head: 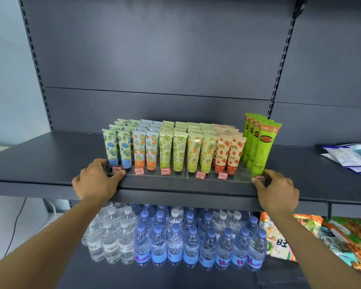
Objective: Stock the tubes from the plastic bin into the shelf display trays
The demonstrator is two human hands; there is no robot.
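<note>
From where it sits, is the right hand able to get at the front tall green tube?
Probably yes. The right hand grips the clear tray's corner just below the front tall green tube, with nothing between them.

tubes [171,147] in trays [175,177], bottles [175,236] below (lower shelf)

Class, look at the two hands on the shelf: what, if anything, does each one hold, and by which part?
Both hold the clear plastic display tray: left hand at its front-left corner, right hand at its front-right corner.
</note>
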